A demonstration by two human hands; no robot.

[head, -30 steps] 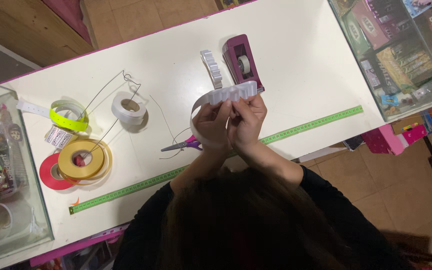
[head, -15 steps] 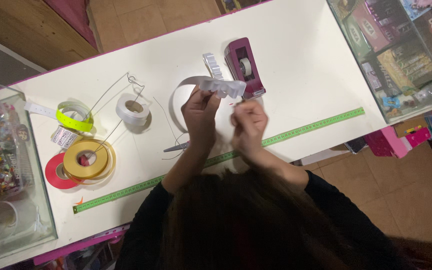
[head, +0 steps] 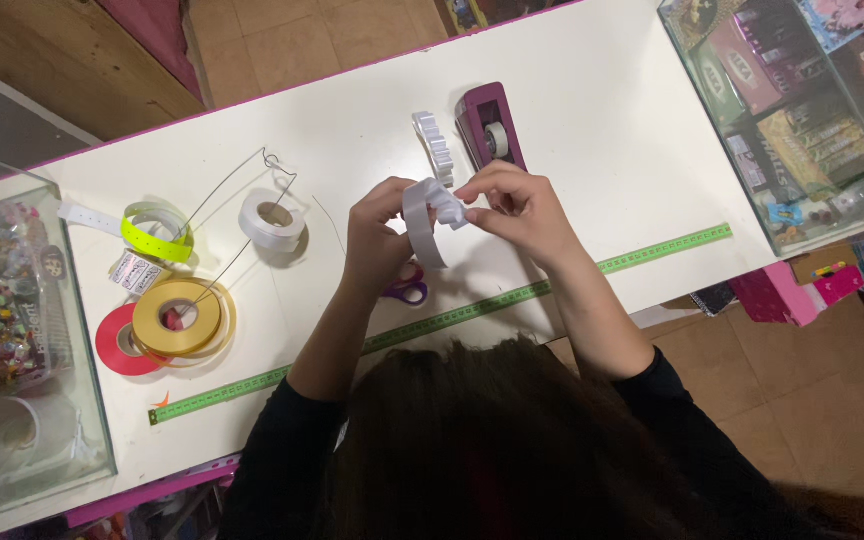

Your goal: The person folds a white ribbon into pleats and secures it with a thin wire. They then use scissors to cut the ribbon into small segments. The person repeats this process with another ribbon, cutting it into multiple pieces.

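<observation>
My left hand and right hand meet over the middle of the table, with the looped ribbon between them. The scissors lie under my left hand. Beyond my right hand sits the tape dispenser. The tape measure runs across the table just before me. The ribbon rolls lie far left.

White desk with pink edging, tan tiled floor beyond it (glass display case at the desk's right end).
</observation>
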